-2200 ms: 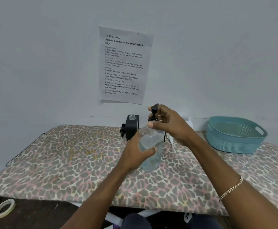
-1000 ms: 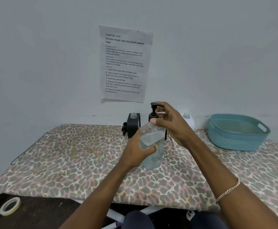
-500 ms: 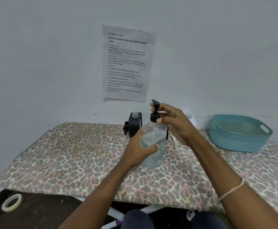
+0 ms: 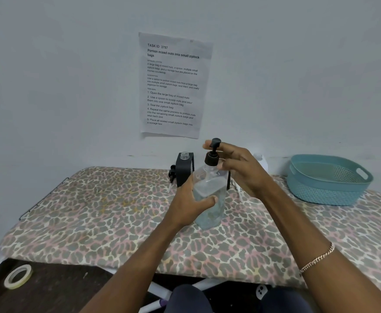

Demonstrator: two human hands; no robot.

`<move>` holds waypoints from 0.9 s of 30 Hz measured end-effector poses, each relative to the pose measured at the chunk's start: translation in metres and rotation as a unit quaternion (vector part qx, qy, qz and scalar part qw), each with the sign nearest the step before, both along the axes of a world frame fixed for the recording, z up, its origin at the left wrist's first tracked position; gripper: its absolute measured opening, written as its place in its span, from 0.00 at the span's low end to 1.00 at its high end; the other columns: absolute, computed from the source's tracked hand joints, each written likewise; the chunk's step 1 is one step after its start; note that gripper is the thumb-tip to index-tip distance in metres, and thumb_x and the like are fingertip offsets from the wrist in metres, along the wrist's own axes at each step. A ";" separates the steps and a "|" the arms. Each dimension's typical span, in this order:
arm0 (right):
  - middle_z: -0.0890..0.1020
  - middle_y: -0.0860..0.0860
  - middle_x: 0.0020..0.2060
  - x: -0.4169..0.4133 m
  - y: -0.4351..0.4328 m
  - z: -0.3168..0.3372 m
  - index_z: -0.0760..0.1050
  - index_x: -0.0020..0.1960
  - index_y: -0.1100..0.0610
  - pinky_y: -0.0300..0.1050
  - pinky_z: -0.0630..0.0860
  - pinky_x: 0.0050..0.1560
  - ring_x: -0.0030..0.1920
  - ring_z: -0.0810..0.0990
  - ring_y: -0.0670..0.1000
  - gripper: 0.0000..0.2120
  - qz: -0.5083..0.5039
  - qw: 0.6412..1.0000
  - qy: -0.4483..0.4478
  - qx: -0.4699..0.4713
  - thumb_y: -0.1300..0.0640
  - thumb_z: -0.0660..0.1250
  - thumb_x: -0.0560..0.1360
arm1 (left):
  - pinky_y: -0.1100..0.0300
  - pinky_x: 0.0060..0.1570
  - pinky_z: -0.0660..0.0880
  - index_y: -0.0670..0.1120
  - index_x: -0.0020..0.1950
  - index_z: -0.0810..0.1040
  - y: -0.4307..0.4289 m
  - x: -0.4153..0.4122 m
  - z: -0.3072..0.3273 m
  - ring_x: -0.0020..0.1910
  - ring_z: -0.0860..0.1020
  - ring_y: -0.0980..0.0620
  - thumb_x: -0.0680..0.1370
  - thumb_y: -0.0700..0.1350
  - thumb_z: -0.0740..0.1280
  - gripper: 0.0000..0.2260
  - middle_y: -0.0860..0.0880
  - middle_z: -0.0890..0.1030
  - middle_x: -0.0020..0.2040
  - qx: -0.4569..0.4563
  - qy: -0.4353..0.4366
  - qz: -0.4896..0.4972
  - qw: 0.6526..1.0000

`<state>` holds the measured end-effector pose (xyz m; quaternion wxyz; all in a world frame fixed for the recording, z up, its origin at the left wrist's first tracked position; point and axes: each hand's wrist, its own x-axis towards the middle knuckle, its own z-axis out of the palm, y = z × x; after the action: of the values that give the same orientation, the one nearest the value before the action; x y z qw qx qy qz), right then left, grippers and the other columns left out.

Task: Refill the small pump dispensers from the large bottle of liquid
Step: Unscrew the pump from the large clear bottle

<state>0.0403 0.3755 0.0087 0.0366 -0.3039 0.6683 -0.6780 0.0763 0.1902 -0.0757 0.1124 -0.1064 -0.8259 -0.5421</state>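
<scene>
A clear pump dispenser [image 4: 209, 195] with liquid in it stands tilted on the leopard-print table [image 4: 108, 213]. My left hand [image 4: 188, 205] grips its body from the left. My right hand [image 4: 237, 168] holds the black pump head [image 4: 212, 152] at its top with the fingertips. Behind stands a black-sleeved dispenser [image 4: 184, 170] with an open neck and no pump; a loose black pump [image 4: 172, 175] lies at its left. A white bottle [image 4: 260, 161] by the wall is mostly hidden by my right hand.
A teal plastic basket [image 4: 327, 179] sits at the back right of the table. A printed sheet [image 4: 173, 84] hangs on the wall. A roll of tape [image 4: 17, 276] lies on the dark floor at the lower left, past the table's front edge.
My right hand has kept turning the pump head on the dispenser's neck, so the spout points differently from frame to frame. The left hand keeps its grip on the bottle.
</scene>
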 end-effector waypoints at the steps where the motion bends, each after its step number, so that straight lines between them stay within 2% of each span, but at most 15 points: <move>1: 0.84 0.48 0.62 0.001 -0.002 0.001 0.80 0.66 0.49 0.48 0.79 0.66 0.63 0.83 0.48 0.21 -0.035 0.999 0.014 0.018 0.61 0.70 0.74 | 0.74 0.52 0.75 0.58 0.74 0.71 0.000 0.000 0.001 0.58 0.79 0.69 0.76 0.42 0.78 0.30 0.62 0.81 0.63 -0.001 0.000 0.001 1.000; 4: 0.81 0.46 0.52 0.004 -0.010 0.000 0.79 0.57 0.41 0.41 0.78 0.55 0.49 0.81 0.43 0.19 -0.142 0.986 0.057 0.073 0.51 0.82 0.71 | 0.76 0.52 0.73 0.60 0.73 0.69 0.001 0.001 0.001 0.59 0.78 0.72 0.77 0.43 0.77 0.29 0.64 0.79 0.63 -0.009 0.002 0.000 1.000; 6: 0.80 0.46 0.45 0.004 -0.014 -0.002 0.77 0.53 0.44 0.45 0.80 0.51 0.43 0.77 0.44 0.18 -0.163 0.981 0.069 0.081 0.52 0.84 0.70 | 0.76 0.52 0.74 0.60 0.73 0.70 0.001 0.001 0.001 0.59 0.78 0.71 0.77 0.43 0.77 0.29 0.65 0.80 0.62 -0.010 0.003 -0.001 1.000; 7: 0.81 0.47 0.45 0.004 -0.014 -0.003 0.78 0.53 0.47 0.50 0.82 0.53 0.43 0.79 0.45 0.17 -0.166 0.980 0.070 0.079 0.54 0.83 0.70 | 0.75 0.52 0.74 0.59 0.74 0.70 0.000 0.000 0.000 0.59 0.79 0.70 0.77 0.43 0.77 0.29 0.64 0.80 0.62 -0.007 0.002 0.000 1.000; 9: 0.87 0.49 0.50 0.003 -0.009 -0.003 0.81 0.56 0.51 0.56 0.83 0.62 0.52 0.85 0.47 0.14 -0.141 0.986 0.064 0.058 0.62 0.79 0.74 | 0.72 0.53 0.76 0.57 0.75 0.72 0.000 -0.001 -0.001 0.60 0.80 0.66 0.76 0.44 0.78 0.30 0.61 0.82 0.63 -0.003 0.001 0.001 1.000; 11: 0.88 0.50 0.57 0.005 -0.005 -0.003 0.81 0.62 0.52 0.53 0.81 0.67 0.61 0.86 0.50 0.19 -0.089 0.994 0.049 0.035 0.71 0.71 0.78 | 0.69 0.55 0.77 0.57 0.75 0.72 0.000 -0.002 -0.001 0.61 0.80 0.65 0.76 0.44 0.78 0.30 0.60 0.82 0.64 -0.003 0.000 0.002 1.000; 13: 0.87 0.51 0.62 0.007 -0.003 -0.001 0.78 0.68 0.54 0.49 0.80 0.68 0.66 0.84 0.50 0.22 -0.059 0.997 0.044 0.036 0.73 0.67 0.79 | 0.68 0.56 0.77 0.57 0.74 0.73 0.000 -0.002 -0.002 0.60 0.80 0.65 0.76 0.43 0.78 0.29 0.60 0.82 0.63 -0.001 -0.001 0.004 1.000; 16: 0.86 0.47 0.61 0.007 -0.009 -0.002 0.79 0.69 0.52 0.48 0.81 0.63 0.62 0.84 0.49 0.20 -0.106 0.991 0.042 0.064 0.60 0.75 0.78 | 0.71 0.53 0.77 0.57 0.73 0.73 0.001 -0.002 -0.002 0.59 0.80 0.66 0.76 0.43 0.77 0.28 0.60 0.82 0.62 0.001 0.002 0.003 1.000; 18: 0.86 0.46 0.56 0.006 -0.013 -0.004 0.81 0.62 0.46 0.55 0.83 0.61 0.54 0.85 0.50 0.20 -0.165 0.980 0.054 0.100 0.48 0.80 0.72 | 0.70 0.54 0.77 0.57 0.75 0.72 0.001 -0.001 -0.002 0.60 0.81 0.65 0.77 0.44 0.77 0.29 0.60 0.82 0.63 -0.001 -0.001 0.001 1.000; 19: 0.87 0.48 0.55 0.006 -0.015 -0.005 0.82 0.59 0.45 0.59 0.82 0.60 0.51 0.84 0.52 0.19 -0.180 0.976 0.061 0.104 0.46 0.80 0.70 | 0.70 0.54 0.77 0.57 0.75 0.72 0.001 -0.001 -0.002 0.60 0.81 0.65 0.77 0.44 0.77 0.29 0.60 0.82 0.63 0.000 -0.002 0.000 1.000; 21: 0.87 0.50 0.53 0.006 -0.016 -0.006 0.84 0.54 0.47 0.64 0.82 0.59 0.48 0.84 0.57 0.16 -0.186 0.976 0.071 0.088 0.46 0.81 0.68 | 0.71 0.53 0.77 0.58 0.74 0.72 0.001 0.000 -0.002 0.59 0.81 0.65 0.77 0.43 0.77 0.28 0.61 0.82 0.62 0.003 -0.003 0.001 1.000; 23: 0.88 0.48 0.52 0.005 -0.016 -0.005 0.85 0.54 0.48 0.63 0.82 0.60 0.52 0.86 0.60 0.14 -0.186 0.977 0.070 0.071 0.51 0.82 0.69 | 0.71 0.53 0.76 0.58 0.73 0.72 0.000 -0.001 -0.002 0.59 0.81 0.65 0.77 0.43 0.77 0.28 0.60 0.82 0.62 0.005 -0.003 0.004 1.000; 27: 0.89 0.47 0.51 0.005 -0.014 0.005 0.86 0.57 0.53 0.56 0.83 0.63 0.54 0.88 0.48 0.14 -0.187 0.979 0.069 0.045 0.61 0.81 0.72 | 0.67 0.55 0.77 0.59 0.73 0.72 0.000 -0.002 -0.003 0.60 0.80 0.65 0.76 0.43 0.77 0.29 0.61 0.82 0.63 0.008 -0.001 0.002 1.000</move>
<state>0.0458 0.3615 0.0141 -0.1234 -0.2175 0.7440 -0.6196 0.0748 0.1902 -0.0784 0.1135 -0.1035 -0.8216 -0.5490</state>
